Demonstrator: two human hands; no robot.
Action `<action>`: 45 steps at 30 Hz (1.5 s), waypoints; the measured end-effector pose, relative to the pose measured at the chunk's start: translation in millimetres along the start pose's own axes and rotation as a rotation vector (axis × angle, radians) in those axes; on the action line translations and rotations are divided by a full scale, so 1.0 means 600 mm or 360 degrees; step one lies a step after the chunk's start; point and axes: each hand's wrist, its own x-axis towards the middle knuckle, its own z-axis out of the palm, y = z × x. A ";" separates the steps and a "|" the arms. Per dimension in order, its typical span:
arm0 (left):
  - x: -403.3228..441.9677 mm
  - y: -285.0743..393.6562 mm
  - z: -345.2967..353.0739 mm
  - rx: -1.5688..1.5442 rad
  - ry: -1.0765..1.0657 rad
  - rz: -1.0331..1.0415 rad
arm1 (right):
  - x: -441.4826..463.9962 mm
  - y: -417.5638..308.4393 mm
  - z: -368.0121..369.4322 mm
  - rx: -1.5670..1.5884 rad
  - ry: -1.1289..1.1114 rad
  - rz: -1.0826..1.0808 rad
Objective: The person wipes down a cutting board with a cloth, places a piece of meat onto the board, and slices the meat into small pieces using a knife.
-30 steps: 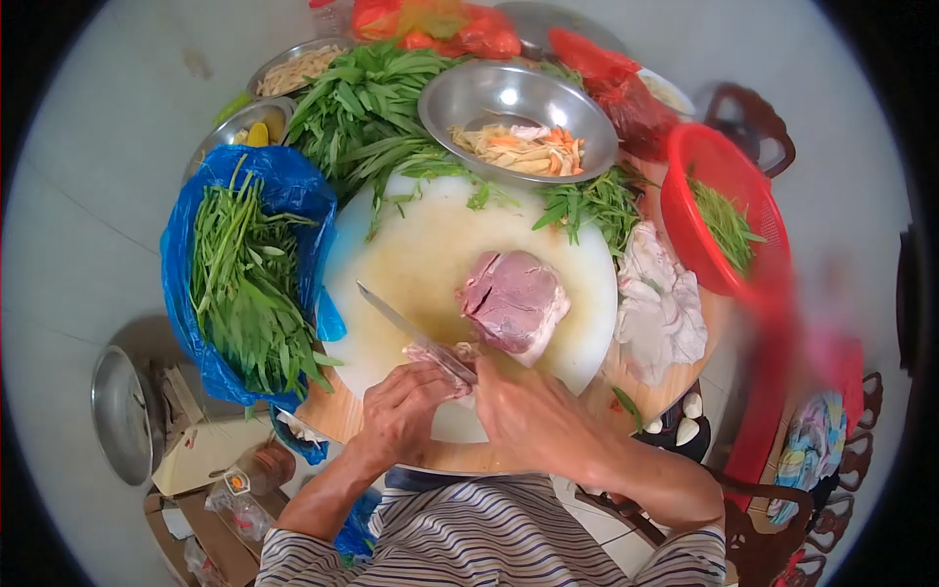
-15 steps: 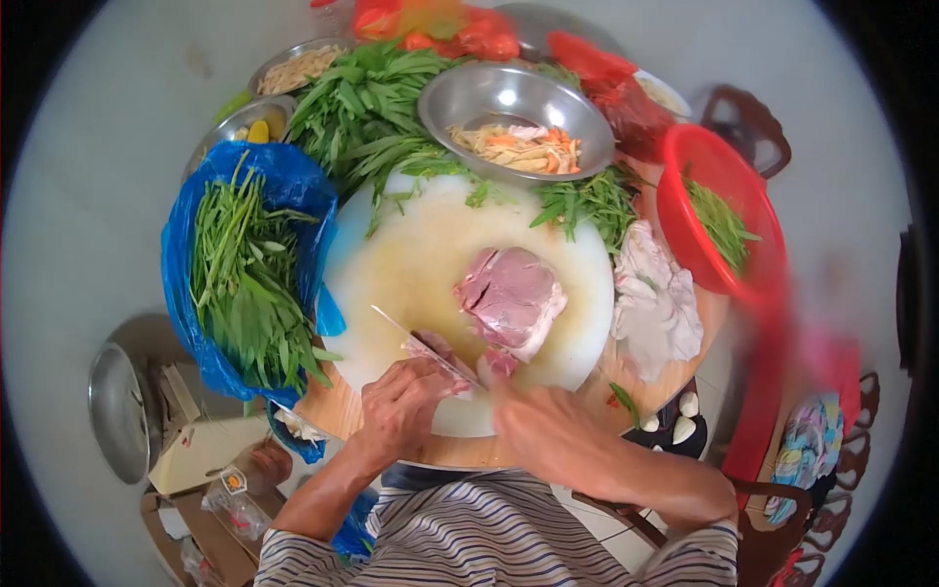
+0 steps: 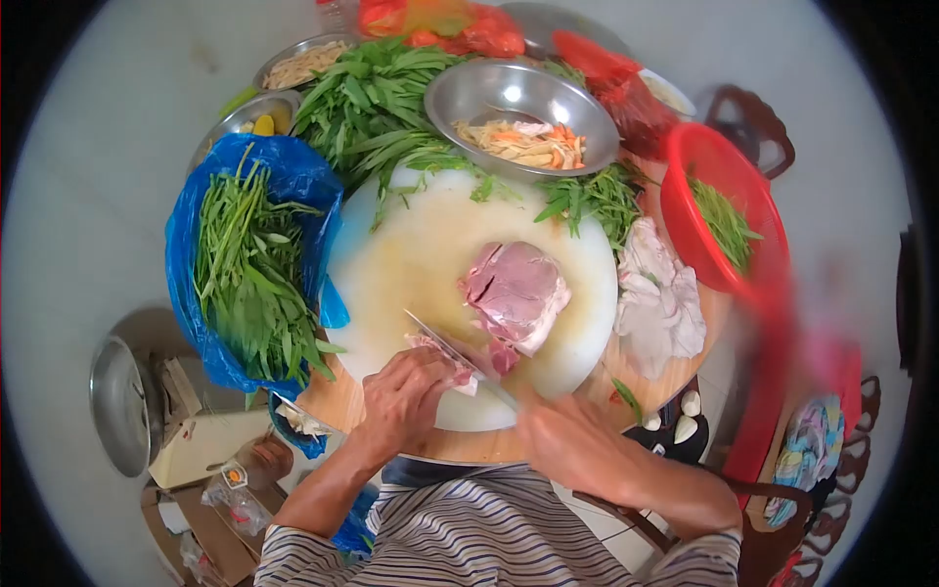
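On the round white cutting board point(image 3: 391, 264) lies a large chunk of raw meat point(image 3: 518, 293), pink with pale fat on its right edge. My left hand point(image 3: 403, 391) is closed on a small piece of meat point(image 3: 464, 380) at the board's front edge, fingers curled over it. My right hand point(image 3: 567, 440) grips a knife point(image 3: 450, 347), its handle hidden in the fist and the hand slightly blurred. The blade slants up and left, touching the small piece beside my left fingertips. Another scrap of meat point(image 3: 503, 358) sits just right of the blade.
A steel bowl point(image 3: 440, 98) of shredded food stands behind the board, beside heaped green leaves point(image 3: 367, 98). At left is a blue plastic bag point(image 3: 181, 254) of greens. Pale skin-like sheets point(image 3: 660, 313) and a red basket point(image 3: 675, 196) are at right.
My right hand has drawn the knife back to the right and toward me. The left hand stays on the small piece of meat. The view has shifted slightly.
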 end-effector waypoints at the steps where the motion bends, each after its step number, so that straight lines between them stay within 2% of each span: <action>1: -0.002 0.002 0.000 -0.0023 -0.0035 -0.0020 | 0.020 -0.011 -0.004 0.0177 0.0062 -0.0020; 2: 0.000 0.002 0.002 -0.0026 -0.0042 0.0012 | 0.044 -0.009 0.010 0.0182 0.0094 -0.0014; 4: 0.001 0.001 0.003 0.0018 0.0003 0.0050 | 0.091 0.006 0.042 0.0117 0.0399 -0.0241; 8: 0.007 0.002 -0.003 0.0106 0.0056 0.0004 | 0.022 0.020 0.037 0.0101 0.0349 -0.0398; 10: 0.005 0.004 -0.004 0.0126 0.0060 0.0000 | -0.029 0.029 0.035 0.0067 0.0187 -0.0093; 13: 0.001 0.002 -0.004 0.0068 0.0038 -0.0044 | -0.040 0.012 0.013 -0.0012 0.0016 0.0017; 14: -0.001 0.002 -0.002 0.0061 0.0033 -0.0044 | -0.024 0.012 0.016 -0.0008 0.0016 0.0026; 16: -0.001 0.001 0.001 0.0017 0.0058 0.0010 | 0.032 0.006 0.036 0.0007 0.0395 -0.0406; 17: 0.003 0.002 0.000 0.0018 0.0049 0.0038 | 0.051 0.007 0.043 0.0011 0.0424 -0.0402; 19: 0.008 0.006 -0.003 0.0132 0.0088 0.0007 | 0.073 0.010 0.052 0.0075 0.0437 -0.0165; 23: 0.011 0.004 -0.001 0.0155 0.0154 -0.0028 | -0.019 0.036 0.044 0.0180 0.0372 -0.0349; 25: 0.007 0.005 -0.006 0.0185 0.0077 0.0006 | -0.056 0.048 0.044 0.0076 0.0181 -0.0074; 28: 0.004 0.003 -0.001 0.0149 0.0090 0.0007 | -0.041 0.016 0.008 0.0061 0.0003 -0.0017; 29: 0.003 0.002 0.000 0.0153 0.0088 0.0019 | -0.015 0.007 0.009 0.0065 0.0014 -0.0019; 31: -0.005 0.000 0.000 0.0054 0.0089 -0.0042 | 0.044 -0.002 0.029 0.0105 0.0377 -0.0278; 34: -0.004 -0.002 0.004 0.0043 0.0167 -0.0023 | 0.075 0.003 0.044 0.0068 0.0466 -0.0220; 36: 0.001 -0.002 0.006 0.0057 0.0193 -0.0021 | 0.031 0.014 0.041 0.0152 0.0391 -0.0309; 38: 0.000 -0.001 0.002 0.0111 0.0226 -0.0059 | -0.025 0.028 0.035 0.0001 0.0104 -0.0028; 40: -0.001 0.003 -0.002 0.0047 0.0176 -0.0124 | -0.061 0.018 0.005 -0.0135 -0.0003 0.0085; 44: -0.004 0.004 0.001 -0.0012 0.0144 -0.0118 | -0.019 0.003 0.008 -0.0096 0.0046 -0.0011; 45: -0.005 0.002 0.001 0.0001 0.0152 -0.0111 | 0.014 -0.013 0.011 -0.0096 0.0178 -0.0073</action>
